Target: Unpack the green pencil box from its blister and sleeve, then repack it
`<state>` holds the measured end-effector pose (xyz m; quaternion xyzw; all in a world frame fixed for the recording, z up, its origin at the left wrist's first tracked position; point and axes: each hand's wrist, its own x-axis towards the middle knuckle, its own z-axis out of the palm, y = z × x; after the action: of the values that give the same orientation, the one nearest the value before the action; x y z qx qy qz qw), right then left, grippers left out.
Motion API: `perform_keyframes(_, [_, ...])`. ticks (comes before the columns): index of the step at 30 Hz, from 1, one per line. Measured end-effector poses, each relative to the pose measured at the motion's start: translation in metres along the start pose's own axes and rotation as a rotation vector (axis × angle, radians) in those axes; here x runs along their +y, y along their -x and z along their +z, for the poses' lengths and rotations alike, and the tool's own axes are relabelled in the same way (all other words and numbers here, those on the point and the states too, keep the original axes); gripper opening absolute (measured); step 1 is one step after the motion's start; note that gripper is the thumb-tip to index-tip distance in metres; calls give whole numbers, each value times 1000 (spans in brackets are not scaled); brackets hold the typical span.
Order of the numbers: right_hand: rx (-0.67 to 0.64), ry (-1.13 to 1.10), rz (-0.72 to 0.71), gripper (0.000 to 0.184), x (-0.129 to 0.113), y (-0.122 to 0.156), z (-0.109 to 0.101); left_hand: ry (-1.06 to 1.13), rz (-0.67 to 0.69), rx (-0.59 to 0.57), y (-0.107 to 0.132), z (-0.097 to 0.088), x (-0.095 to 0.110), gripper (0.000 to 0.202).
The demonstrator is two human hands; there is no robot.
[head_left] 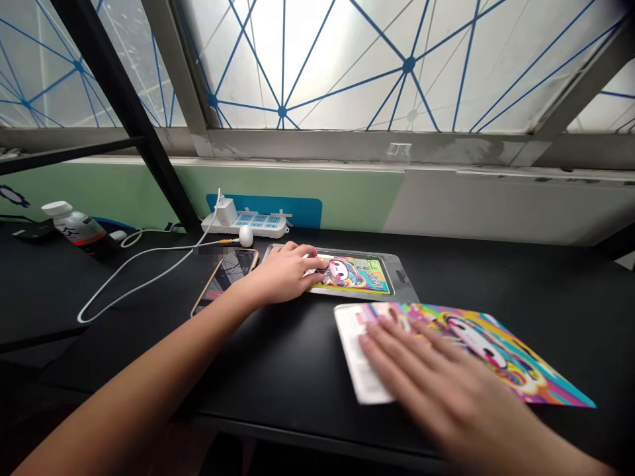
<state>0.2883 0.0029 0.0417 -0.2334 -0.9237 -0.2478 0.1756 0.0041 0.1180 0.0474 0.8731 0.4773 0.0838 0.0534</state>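
My left hand [288,272] reaches across the desk, its fingers spread and their tips touching a small colourful cartoon-printed pack [367,276]. This pack lies in a clear plastic tray [404,281], whose left part is covered by the hand. Closer to me, my right hand [441,377] lies palm down over a larger card [496,347] with a similar bright cartoon print and a white left edge. Its fingers are stretched out flat on the card and slightly blurred; the thumb is hidden.
Left of the tray lies a phone [228,277]. Behind it are a white power strip [268,223] with a plugged-in charger [227,211] and a looping white cable [133,271]. A bottle [79,228] stands at far left, near a slanted black metal post [133,112]. Windows line the back.
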Motion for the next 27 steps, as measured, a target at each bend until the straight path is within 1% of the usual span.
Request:
perform_keyframes(2, [-36,-53,-138,50,-31,-16,3,-9,16,-12,-8,-4,2,39])
perform_keyframes(3, [-50,-93,-156,47,-41,-24,8,-13,26,-22,-11,-5,4,39])
perform_keyframes(5, [-124,-194,-144,47,-52,-42,22,-22,45,-38,-18,-8,8,37])
perform_keyframes(7, [-207,-309,-60,52,-50,-60,40,-25,60,-44,-21,-7,12,37])
perform_keyframes(9, [-258,-467,23,53,-39,-76,57,-26,62,-10,-20,-2,14,38])
perform_keyframes(11, [-267,-633,65,48,-26,-86,69,-28,69,55,-16,6,14,39])
perform_keyframes(14, [-235,-764,76,42,-14,-91,74,-32,87,131,-10,15,11,41])
perform_keyframes(18, [-139,-781,23,26,-16,-85,73,-41,93,123,-9,18,10,41])
perform_keyframes(21, [-80,-727,-56,27,-21,-81,74,-58,89,115,-10,17,11,42])
perform_keyframes(23, [-75,-699,-73,26,-22,-79,75,-54,91,114,-10,16,11,43])
perform_keyframes(27, [-102,-695,-40,25,-21,-80,75,-43,92,130,-9,15,12,41])
